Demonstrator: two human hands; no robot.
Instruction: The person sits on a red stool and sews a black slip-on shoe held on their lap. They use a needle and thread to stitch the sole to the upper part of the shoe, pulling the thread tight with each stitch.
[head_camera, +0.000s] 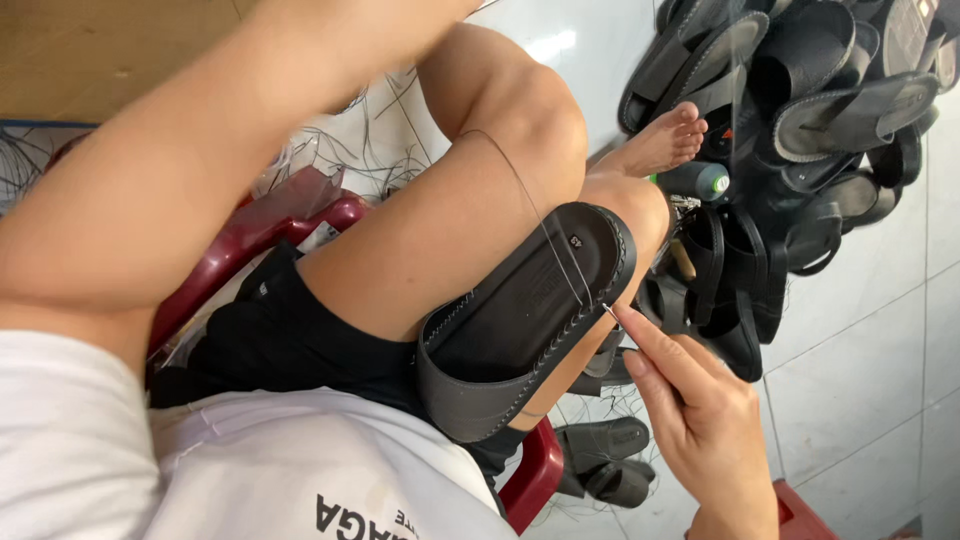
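Looking down from my head camera, I am resting a dark grey slide sandal (525, 320) sole-up across my bare thigh, its smooth matte sole oval and edged with a row of pale stitches. My right hand (700, 415) is reaching in from below, thumb and forefinger pinching a thin metal needle (609, 312) at the sole's rim, so that grip is narrow and closed on the needle. A fine, nearly clear thread (530, 205) is running taut from there up over my knee. My left arm is crossing the upper frame; its hand is out of sight. Finished black sandals (800, 90) are lying heaped on the glossy tiled floor (880, 330).
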